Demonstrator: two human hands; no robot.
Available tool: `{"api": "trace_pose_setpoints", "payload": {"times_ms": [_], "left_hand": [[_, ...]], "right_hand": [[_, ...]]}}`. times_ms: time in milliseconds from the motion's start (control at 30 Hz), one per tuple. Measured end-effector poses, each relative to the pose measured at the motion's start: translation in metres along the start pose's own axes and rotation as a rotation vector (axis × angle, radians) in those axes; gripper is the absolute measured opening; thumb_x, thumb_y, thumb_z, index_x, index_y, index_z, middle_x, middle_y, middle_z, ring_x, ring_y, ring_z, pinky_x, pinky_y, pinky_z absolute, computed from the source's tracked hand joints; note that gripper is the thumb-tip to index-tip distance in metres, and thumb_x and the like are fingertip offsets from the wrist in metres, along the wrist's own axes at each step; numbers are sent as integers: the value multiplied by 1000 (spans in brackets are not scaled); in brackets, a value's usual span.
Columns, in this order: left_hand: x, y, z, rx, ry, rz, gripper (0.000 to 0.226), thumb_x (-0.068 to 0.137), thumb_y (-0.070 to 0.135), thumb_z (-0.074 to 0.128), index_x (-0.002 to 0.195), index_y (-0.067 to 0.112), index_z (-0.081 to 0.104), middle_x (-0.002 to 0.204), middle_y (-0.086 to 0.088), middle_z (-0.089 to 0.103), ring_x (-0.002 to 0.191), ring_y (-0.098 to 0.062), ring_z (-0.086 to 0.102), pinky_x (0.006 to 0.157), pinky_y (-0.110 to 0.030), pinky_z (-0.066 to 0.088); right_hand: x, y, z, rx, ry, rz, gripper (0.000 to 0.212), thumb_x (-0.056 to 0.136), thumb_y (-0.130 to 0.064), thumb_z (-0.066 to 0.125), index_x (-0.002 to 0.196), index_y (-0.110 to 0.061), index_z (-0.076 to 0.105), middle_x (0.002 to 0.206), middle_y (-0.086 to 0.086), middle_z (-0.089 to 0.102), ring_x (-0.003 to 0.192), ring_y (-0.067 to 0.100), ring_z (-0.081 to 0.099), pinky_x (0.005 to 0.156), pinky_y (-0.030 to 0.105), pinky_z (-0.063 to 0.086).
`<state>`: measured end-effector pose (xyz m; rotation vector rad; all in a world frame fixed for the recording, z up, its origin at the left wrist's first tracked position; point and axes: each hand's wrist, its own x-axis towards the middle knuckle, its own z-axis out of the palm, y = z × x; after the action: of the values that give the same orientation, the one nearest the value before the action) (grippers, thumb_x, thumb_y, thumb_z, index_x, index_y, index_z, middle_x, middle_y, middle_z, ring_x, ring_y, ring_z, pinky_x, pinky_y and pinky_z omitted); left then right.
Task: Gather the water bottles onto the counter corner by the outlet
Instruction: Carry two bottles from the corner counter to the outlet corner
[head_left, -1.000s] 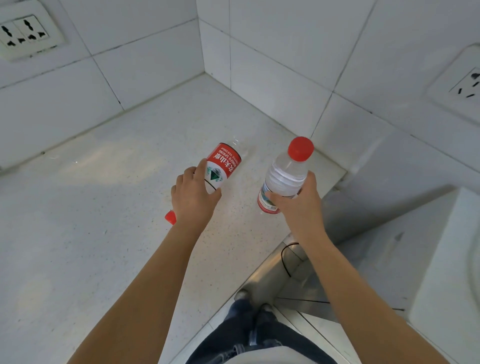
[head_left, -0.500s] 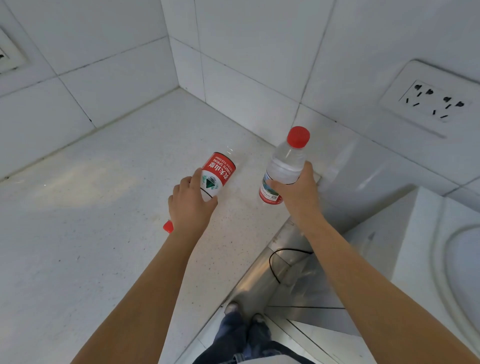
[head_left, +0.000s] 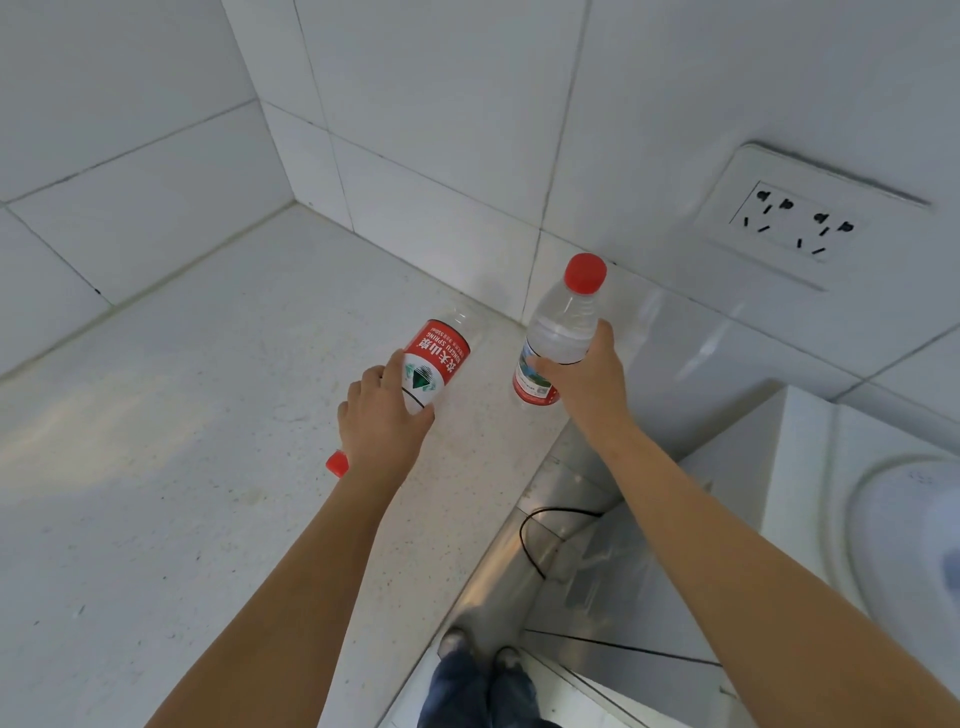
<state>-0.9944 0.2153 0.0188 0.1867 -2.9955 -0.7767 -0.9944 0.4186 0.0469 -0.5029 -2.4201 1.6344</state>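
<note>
In the head view, the right hand (head_left: 587, 384) has its grip wrapped around the middle of an upright water bottle (head_left: 558, 338), whose red cap points up and whose base is at or just above the worktop (head_left: 182, 415); I cannot tell if the base already touches. This bottle stands near the right wall, below and to the left of the outlet (head_left: 795, 221). The left hand (head_left: 382, 421) has its grip closed around the second water bottle (head_left: 434, 364), and this one is inverted and tilted: the red cap (head_left: 336, 463) sticks out below the hand toward the person, and the clear base points away, toward the corner where the two tiled walls meet. The long axis of the second bottle therefore runs from the cap near the person up to the corner, and the two bottles are near but apart. In my judgement the right hand is nearer to the outlet and needs only to set its bottle down, while the left hand must first turn its bottle upright before placing it just beside the first one.
</note>
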Motion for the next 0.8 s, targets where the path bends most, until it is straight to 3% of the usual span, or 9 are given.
{"api": "trace_pose_setpoints", "payload": {"times_ms": [100,267,400,567,800], "left_hand": [[7,3,4,24,-11,12,68,80,38,65,138,23,33,131,-7,51,114,-24,51,96,-43,42],[18,7,7,51,-11,17,68,81,38,65,138,23,32,132,-7,51,116,-25,50,98,-44,41],[27,7,7,73,-18,12,69,81,37,65,139,23,31,133,-8,50,117,-25,49,97,-44,42],[40,7,6,116,-13,40,70,80,37,66,139,21,31,132,-9,50,117,-26,49,97,-44,42],[59,4,-2,174,43,89,70,78,34,69,136,17,33,126,-10,54,111,-27,53,93,-44,44]], "right_hand": [[10,0,2,-33,-1,-6,64,73,-28,75,123,-17,36,98,-10,48,91,12,51,61,11,39],[24,-2,6,-51,-2,-3,63,73,-27,74,122,-18,36,100,-8,50,92,13,52,77,29,46],[32,-3,6,-28,-7,-12,61,73,-23,74,121,-18,37,100,-7,51,93,12,52,74,26,44],[39,-5,7,22,-10,-30,60,72,-17,74,119,-18,37,101,-7,50,94,13,52,64,12,39],[41,-7,7,24,-17,-42,64,72,-17,75,124,-17,38,108,-6,50,100,14,51,83,27,46]]}}
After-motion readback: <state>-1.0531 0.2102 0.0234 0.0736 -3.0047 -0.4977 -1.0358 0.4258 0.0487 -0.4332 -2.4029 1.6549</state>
